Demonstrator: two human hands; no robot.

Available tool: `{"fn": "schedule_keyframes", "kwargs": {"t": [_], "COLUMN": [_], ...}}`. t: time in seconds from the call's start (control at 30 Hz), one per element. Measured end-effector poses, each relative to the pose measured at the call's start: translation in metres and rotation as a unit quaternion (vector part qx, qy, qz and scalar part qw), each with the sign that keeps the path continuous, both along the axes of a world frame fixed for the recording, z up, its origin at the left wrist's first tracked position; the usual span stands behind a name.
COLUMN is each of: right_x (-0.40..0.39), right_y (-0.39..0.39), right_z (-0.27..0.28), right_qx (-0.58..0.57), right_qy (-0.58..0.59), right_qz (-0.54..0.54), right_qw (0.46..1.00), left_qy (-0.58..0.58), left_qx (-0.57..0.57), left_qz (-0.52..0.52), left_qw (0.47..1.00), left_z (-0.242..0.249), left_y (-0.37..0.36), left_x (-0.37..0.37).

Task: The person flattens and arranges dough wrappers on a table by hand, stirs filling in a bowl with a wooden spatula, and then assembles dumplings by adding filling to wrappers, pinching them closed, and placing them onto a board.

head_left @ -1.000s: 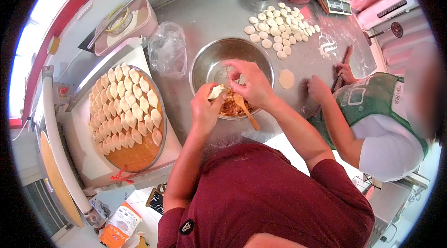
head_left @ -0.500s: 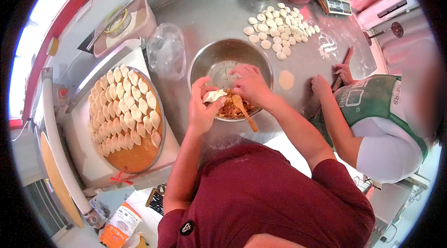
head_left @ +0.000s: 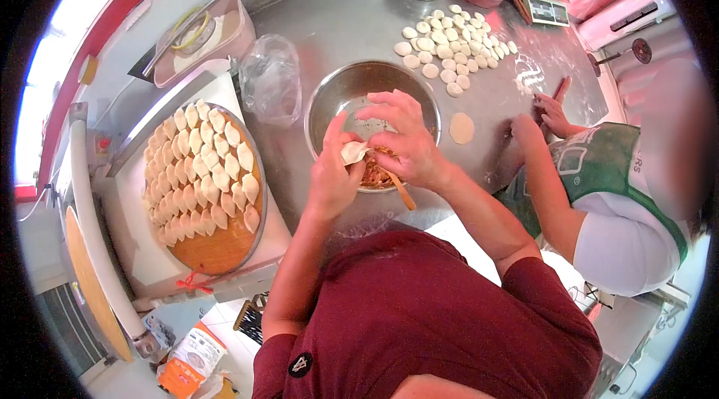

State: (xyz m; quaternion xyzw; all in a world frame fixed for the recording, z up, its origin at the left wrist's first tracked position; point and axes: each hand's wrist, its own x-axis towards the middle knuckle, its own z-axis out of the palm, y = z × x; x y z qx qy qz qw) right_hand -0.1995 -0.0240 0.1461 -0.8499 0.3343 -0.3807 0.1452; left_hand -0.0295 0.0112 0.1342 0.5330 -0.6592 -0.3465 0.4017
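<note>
A partly folded dumpling is held over the steel bowl. My left hand cups it, thumb and fingers closed around its sides. From the right, my right hand pinches the dumpling's edge with thumb and forefinger, its other fingers raised. Below them in the bowl lies brown minced filling, partly hidden by my hands. A wooden spoon leans out over the near rim. One flat dough wrapper lies on the steel table just right of the bowl.
Left, a round wooden board carries rows of folded dumplings. Many small dough discs lie at the back. A clear plastic bag sits beside the bowl. At right, a co-worker's hands are near a rolling pin.
My right hand has come from over the bowl's filling to the dumpling and now pinches its edge. The spoon, more upright before, has dropped slightly lower in view. The dumpling looks more closed.
</note>
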Motion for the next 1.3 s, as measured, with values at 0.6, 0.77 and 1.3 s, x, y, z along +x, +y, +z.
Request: {"fn": "schedule_keyframes", "kwargs": {"t": [0.6,0.77,1.3], "right_x": [0.022,0.022,-0.006], "right_y": [0.012,0.012,-0.005], "right_z": [-0.015,-0.009,-0.035], "right_qx": [0.398,0.322,0.056], "right_qy": [-0.242,-0.263,-0.044], "right_qz": [0.046,-0.008,-0.101], "right_qw": [0.884,0.910,0.992], "left_qy": [0.557,0.563,0.459], "left_qx": [0.282,0.279,0.295], "left_qz": [-0.088,-0.109,-0.034], "left_qw": [0.776,0.770,0.838], "left_z": [-0.009,-0.009,-0.031], "left_y": [0.010,0.011,0.008], "left_x": [-0.008,-0.006,0.006]}}
